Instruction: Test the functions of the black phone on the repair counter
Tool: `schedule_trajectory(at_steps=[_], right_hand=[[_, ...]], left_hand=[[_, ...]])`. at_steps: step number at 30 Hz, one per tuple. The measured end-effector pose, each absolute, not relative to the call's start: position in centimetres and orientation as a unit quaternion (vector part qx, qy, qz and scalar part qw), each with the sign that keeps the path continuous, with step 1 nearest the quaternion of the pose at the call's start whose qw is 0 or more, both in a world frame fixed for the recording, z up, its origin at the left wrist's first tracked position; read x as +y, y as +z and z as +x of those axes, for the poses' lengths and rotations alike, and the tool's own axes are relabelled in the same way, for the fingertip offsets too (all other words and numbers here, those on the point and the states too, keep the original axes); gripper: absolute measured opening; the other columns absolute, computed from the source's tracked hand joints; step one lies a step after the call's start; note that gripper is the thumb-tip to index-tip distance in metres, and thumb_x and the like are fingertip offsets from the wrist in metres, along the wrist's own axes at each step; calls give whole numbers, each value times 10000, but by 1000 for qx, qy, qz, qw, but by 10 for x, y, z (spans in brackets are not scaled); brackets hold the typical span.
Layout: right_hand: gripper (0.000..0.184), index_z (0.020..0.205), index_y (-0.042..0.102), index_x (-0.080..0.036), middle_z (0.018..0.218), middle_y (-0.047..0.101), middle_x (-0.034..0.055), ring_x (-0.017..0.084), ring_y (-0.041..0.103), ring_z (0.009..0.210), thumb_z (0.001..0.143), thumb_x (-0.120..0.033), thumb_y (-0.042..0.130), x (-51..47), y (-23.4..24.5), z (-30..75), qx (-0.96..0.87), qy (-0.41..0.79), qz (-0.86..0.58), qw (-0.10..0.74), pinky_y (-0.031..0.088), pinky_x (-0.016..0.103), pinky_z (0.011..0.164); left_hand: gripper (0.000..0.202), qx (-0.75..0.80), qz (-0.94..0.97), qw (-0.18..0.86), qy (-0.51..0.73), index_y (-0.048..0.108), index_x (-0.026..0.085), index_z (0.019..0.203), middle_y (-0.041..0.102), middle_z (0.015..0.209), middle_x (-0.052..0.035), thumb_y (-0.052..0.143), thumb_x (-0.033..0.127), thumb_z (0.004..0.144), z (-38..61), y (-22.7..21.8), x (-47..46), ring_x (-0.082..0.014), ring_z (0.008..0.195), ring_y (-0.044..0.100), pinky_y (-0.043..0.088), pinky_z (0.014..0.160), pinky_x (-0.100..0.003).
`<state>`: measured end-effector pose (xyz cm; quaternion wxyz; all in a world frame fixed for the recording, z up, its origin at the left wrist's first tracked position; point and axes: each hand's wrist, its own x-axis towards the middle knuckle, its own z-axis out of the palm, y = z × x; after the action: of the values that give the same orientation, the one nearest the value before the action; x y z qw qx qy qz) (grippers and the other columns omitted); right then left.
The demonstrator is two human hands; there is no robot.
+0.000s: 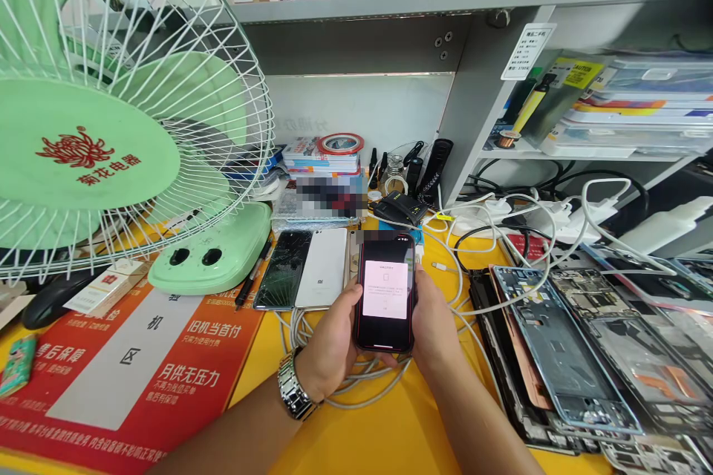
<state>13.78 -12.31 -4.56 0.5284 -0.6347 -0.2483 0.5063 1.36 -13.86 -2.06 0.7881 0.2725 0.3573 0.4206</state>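
Note:
My left hand and my right hand both grip a black-framed smartphone with a red edge. Its lit screen shows a pale pink dialog box. A steel link wristwatch sits on my left wrist. Just beyond my left hand lie a black phone with a shattered screen and a white Mi phone, side by side. Coiled white cables run beneath my hands. Several stripped phone frames lie to the right of my right hand.
A green electric fan stands at the left, beside a red printed counter mat on the yellow worktop. A white power strip and tangled cables lie at the back right. Stacked boxes and a tape roll stand behind the phones, under a grey shelf.

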Motion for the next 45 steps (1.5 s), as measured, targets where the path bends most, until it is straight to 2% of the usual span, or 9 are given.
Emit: schedule_trajectory(at_steps=[15,24,30,35,40,45], right_hand=[[522,932,707,-208,869,752,67,286,681,828,795,-658,479,-124,-45,138,-245,506,-635,530,490,342,633],[547,939,716,-205,828,753,66,285,684,788,814,-658,434,-124,-43,137,-260,503,-644,515,484,342,624],[575,922,712,-185,835,746,83,292,671,814,803,-669,426,-125,-35,137,-257,491,-670,493,473,339,618],[557,949,704,-203,885,747,71,294,668,863,796,-673,449,-124,-42,138,-259,500,-650,510,482,334,632],[514,910,703,-205,838,749,65,287,671,820,802,-647,464,-124,-44,138,-259,498,-643,521,477,333,632],[509,905,699,-196,831,749,73,273,671,770,804,-642,475,-124,-42,138,-264,501,-629,532,470,324,604]], left_hand=[[488,346,284,789,421,521,131,1270,679,969,-121,436,446,907,14,-20,-139,-247,721,638,552,444,-330],[469,377,269,780,421,525,144,1253,683,934,-117,459,425,884,15,-16,-139,-254,695,642,547,426,-336],[538,347,283,781,435,414,236,1406,645,1117,-102,463,416,901,15,-19,-139,-236,746,642,538,422,-289],[648,350,313,771,430,286,329,1476,588,1255,-86,525,297,875,13,-19,-141,-233,836,636,527,435,-239],[702,359,327,766,420,234,342,1495,576,1276,-105,549,293,869,12,-19,-142,-245,847,637,522,431,-239],[707,366,327,767,415,258,340,1488,575,1278,-109,571,309,854,11,-20,-142,-259,846,642,545,438,-271]])
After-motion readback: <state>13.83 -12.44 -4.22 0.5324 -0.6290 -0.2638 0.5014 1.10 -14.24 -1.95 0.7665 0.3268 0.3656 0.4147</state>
